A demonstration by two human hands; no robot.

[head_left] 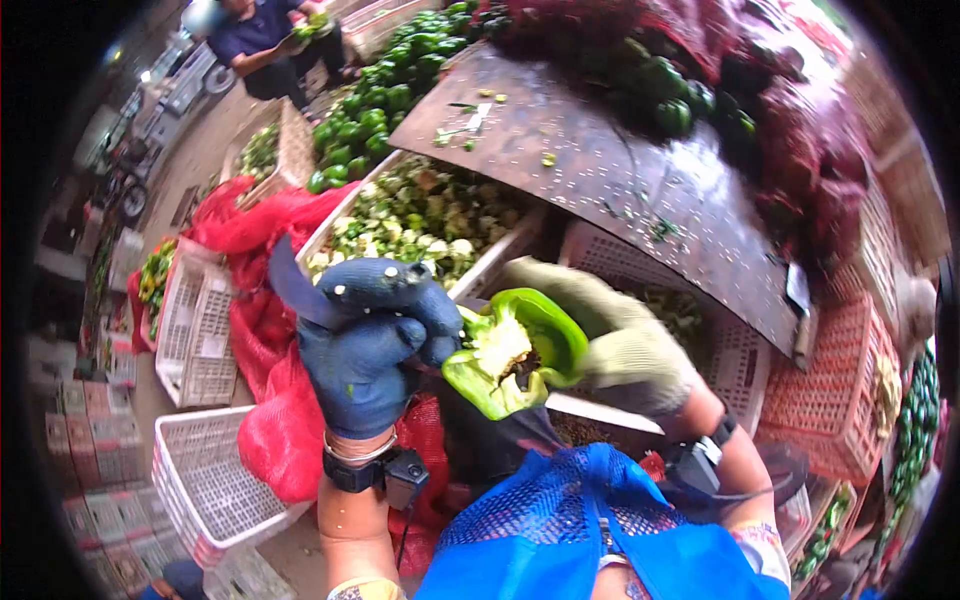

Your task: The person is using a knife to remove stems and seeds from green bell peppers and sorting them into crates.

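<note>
My left hand [375,335], in a dark blue glove, is closed, with a knife blade [300,285] sticking out at its upper left. Its fingertips are at the left edge of a cut-open green pepper [515,350], whose pale core and seeds show. My right hand [620,335], in a cream glove, grips the pepper from the right side. Behind my hands, a crate [345,215] holds many pale green pepper cores [425,215].
A board [570,150] with scattered seeds slopes at the upper right, a cleaver [797,290] at its edge. Whole green peppers [365,130] lie behind. White crates [215,470], red netting [275,390] and an orange crate [825,390] stand around. Another person [260,45] works at the upper left.
</note>
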